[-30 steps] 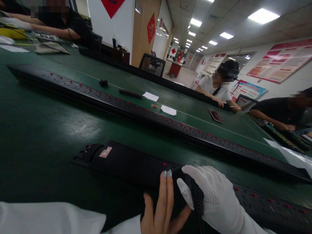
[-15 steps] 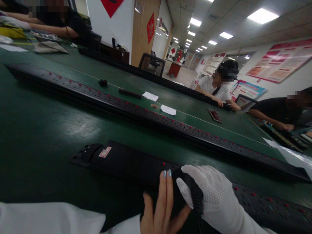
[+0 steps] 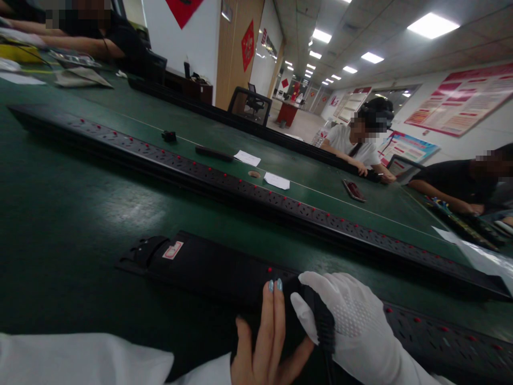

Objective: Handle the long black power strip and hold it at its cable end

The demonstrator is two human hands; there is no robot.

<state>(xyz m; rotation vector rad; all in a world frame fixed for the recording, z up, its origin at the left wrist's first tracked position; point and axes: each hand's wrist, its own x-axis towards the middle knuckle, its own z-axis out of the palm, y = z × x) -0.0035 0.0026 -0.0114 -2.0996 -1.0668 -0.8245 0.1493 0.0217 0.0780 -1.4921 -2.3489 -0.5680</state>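
A long black power strip [image 3: 216, 264] with red indicator dots lies in front of me, a white label with red print near its left end. My left hand [image 3: 266, 337], bare, rests its outstretched fingers on the strip's near side, holding nothing. Close beside it on the right, my right hand [image 3: 348, 315], in a white dotted glove, is closed around a black plug [image 3: 320, 315]. The plug's cord runs down toward the bottom edge. It sits against the strip; whether its pins are in a socket is hidden by my fingers.
Beyond lies a longer black power strip [image 3: 240, 184], crossing the green table diagonally. Behind it are a small black part [image 3: 169, 136], a dark bar [image 3: 214, 154], paper slips [image 3: 276, 181] and a phone [image 3: 354, 190]. Co-workers sit at the far side, left and right.
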